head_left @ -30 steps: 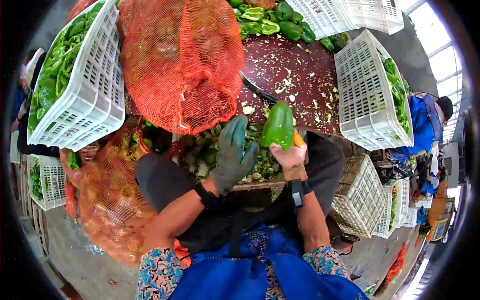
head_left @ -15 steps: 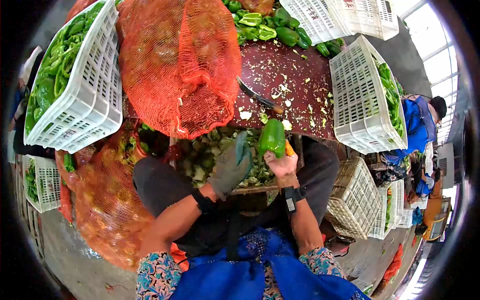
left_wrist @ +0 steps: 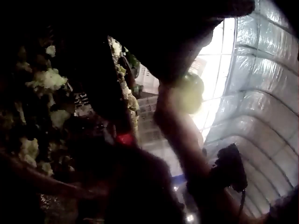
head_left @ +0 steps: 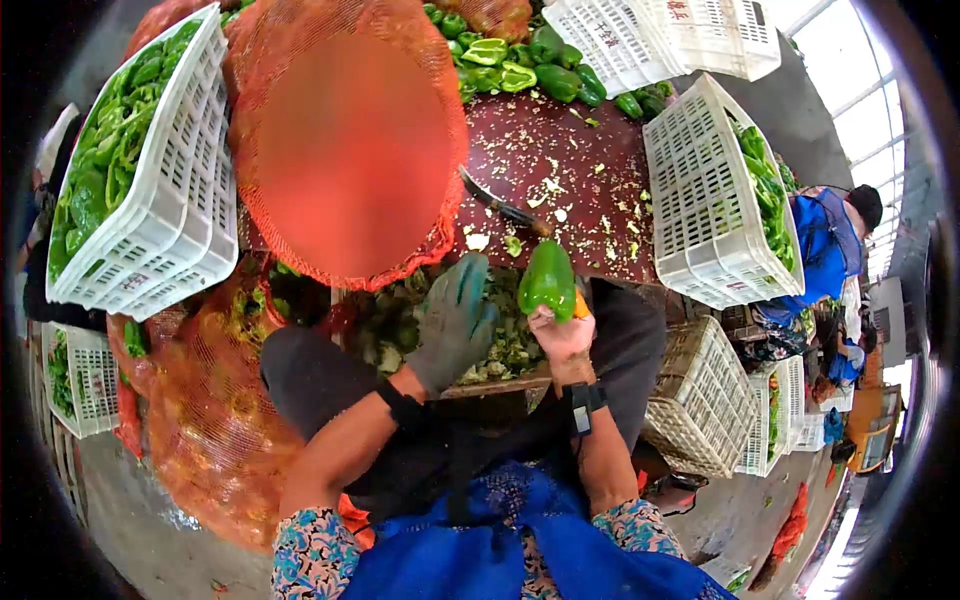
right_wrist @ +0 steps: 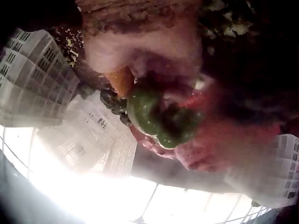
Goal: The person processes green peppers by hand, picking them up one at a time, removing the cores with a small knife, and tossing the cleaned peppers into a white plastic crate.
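My right hand [head_left: 563, 335] grips a whole green bell pepper [head_left: 547, 278], held upright at the near edge of the dark red table. In the same hand is a short orange piece [head_left: 581, 305], perhaps a tool's handle; most of it is hidden by the fingers. In the right wrist view the lobed end of the pepper [right_wrist: 159, 119] shows beyond the hand. My left hand [head_left: 452, 330], in a grey-green glove, holds nothing and has its fingers extended over a bin of pale green scraps [head_left: 500, 355]. A curved knife [head_left: 505, 205] lies on the table beyond the pepper.
A full orange mesh sack [head_left: 350, 150] stands left of the table. White crates of green peppers flank it at left [head_left: 150, 240] and right [head_left: 705, 200]. Several peppers [head_left: 530, 65] lie at the back. Pale scraps dot the tabletop. Another person [head_left: 830, 240] sits at far right.
The head view has shifted a little, so the scene sits lower and further left. My left hand, blurred half a second ago, is now sharper over the scraps. My right hand still grips the bell pepper.
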